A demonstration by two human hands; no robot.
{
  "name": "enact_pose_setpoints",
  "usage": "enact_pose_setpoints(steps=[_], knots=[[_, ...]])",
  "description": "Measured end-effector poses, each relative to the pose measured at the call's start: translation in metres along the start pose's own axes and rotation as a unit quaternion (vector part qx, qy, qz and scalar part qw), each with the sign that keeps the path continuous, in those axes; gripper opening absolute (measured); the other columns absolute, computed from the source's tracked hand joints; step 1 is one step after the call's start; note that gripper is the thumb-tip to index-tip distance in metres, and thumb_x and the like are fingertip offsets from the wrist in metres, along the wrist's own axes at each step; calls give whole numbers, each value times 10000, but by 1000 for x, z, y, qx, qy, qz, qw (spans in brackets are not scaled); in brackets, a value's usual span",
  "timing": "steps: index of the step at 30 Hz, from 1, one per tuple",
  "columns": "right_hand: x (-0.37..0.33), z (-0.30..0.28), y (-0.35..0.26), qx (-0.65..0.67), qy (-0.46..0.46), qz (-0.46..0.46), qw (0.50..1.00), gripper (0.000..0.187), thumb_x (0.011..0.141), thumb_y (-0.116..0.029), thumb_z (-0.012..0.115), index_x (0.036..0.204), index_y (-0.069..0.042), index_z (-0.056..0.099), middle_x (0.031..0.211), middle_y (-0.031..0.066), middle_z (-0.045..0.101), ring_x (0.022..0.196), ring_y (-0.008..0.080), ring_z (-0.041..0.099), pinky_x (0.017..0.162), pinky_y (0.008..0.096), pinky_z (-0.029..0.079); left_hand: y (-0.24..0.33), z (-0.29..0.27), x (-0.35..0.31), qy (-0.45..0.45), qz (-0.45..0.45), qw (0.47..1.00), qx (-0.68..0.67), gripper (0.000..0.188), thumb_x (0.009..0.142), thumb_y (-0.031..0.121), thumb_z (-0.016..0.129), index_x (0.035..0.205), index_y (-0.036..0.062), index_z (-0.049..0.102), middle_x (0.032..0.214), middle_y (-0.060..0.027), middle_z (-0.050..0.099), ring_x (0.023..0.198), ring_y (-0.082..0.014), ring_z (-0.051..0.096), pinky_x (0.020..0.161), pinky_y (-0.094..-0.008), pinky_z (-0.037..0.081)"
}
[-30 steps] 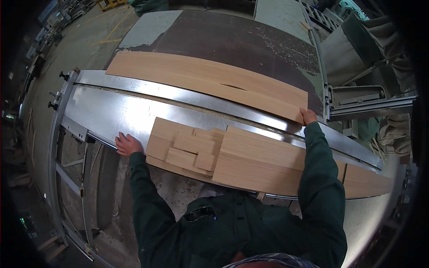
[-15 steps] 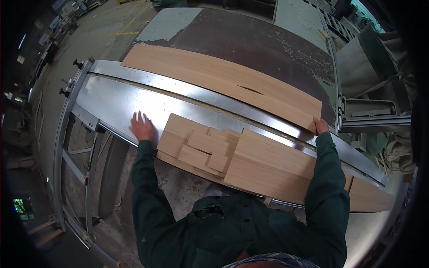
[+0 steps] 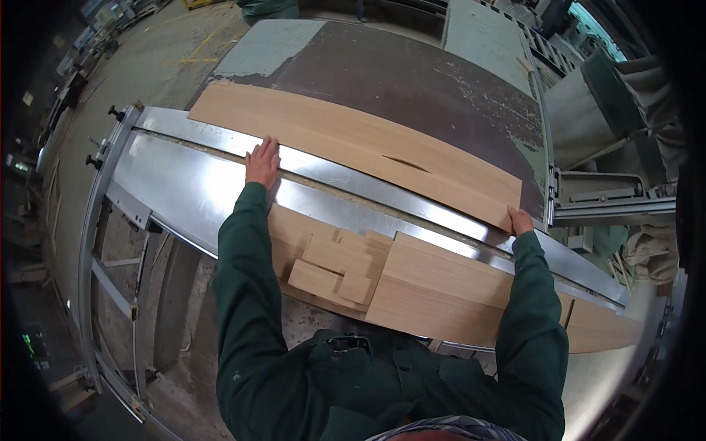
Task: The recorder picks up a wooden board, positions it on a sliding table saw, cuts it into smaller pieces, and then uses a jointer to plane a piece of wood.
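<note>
A long wooden board with a dark slit near its right part lies across the far side of the metal sliding table. My left hand is flat with its fingers stretched out, the fingertips at the board's near edge. At the board's near right corner, my right hand grips it, partly hidden behind the corner. Closer to me, small wooden pieces lie stacked on a lower board. Beside them rests a wide wooden panel, partly under my right forearm.
A slot runs lengthwise along the metal table. Beyond the long board spreads a worn dark tabletop. A metal frame with black knobs stands at the left end. On the right are a metal rail and a pale fabric bag.
My left hand has moved up and to the right, from above the metal table to the long board's near edge. My right hand stays at the board's corner. The view has shifted slightly.
</note>
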State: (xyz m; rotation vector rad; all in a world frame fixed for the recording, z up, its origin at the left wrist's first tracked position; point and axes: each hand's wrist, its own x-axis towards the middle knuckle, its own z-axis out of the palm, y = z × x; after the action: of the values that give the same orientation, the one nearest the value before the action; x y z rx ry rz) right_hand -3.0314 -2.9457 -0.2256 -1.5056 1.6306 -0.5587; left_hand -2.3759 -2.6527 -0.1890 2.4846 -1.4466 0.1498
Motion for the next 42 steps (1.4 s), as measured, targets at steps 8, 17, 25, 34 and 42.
enact_pose_setpoints(steps=[8, 17, 25, 34, 42], knots=[[-13, 6, -18, 0, -3, 22, 1000, 382, 781, -357, 584, 872, 14, 599, 731, 106, 613, 579, 199, 584, 441, 318, 459, 7, -6, -1, 49, -2, 999, -7, 416, 874, 253, 366, 1289, 217, 375, 1352, 5, 338, 1222, -260, 322, 1041, -468, 164], [-21, 7, -27, -64, 40, -7, 997, 434, 728, -393, 626, 816, 32, 598, 710, 146, 613, 603, 221, 591, 539, 325, 466, 13, -7, -1, 38, -21, 999, -1, 423, 869, 256, 360, 1291, 229, 374, 1360, 24, 328, 1225, -255, 319, 1049, -462, 153], [-23, 3, -25, -177, 136, -16, 975, 507, 581, -366, 736, 800, 65, 580, 774, 194, 615, 682, 250, 603, 632, 319, 482, 12, -2, 2, 44, -16, 999, 12, 428, 865, 257, 349, 1292, 232, 375, 1353, 11, 340, 1227, -265, 315, 1042, -486, 158], [-39, -1, -31, -394, -77, 95, 911, 393, 546, -281, 751, 763, 26, 638, 777, 186, 632, 707, 285, 621, 668, 342, 502, 13, -5, 1, 27, -29, 999, 20, 436, 871, 258, 330, 1305, 231, 364, 1360, 9, 331, 1235, -260, 307, 1051, -486, 137], [-60, 0, -39, -317, 3, 47, 947, 301, 527, -164, 771, 701, -7, 583, 696, 130, 617, 621, 234, 598, 576, 327, 487, 14, -4, 1, 31, -33, 999, 13, 431, 874, 266, 318, 1301, 233, 371, 1356, 8, 338, 1239, -235, 303, 1055, -481, 127]])
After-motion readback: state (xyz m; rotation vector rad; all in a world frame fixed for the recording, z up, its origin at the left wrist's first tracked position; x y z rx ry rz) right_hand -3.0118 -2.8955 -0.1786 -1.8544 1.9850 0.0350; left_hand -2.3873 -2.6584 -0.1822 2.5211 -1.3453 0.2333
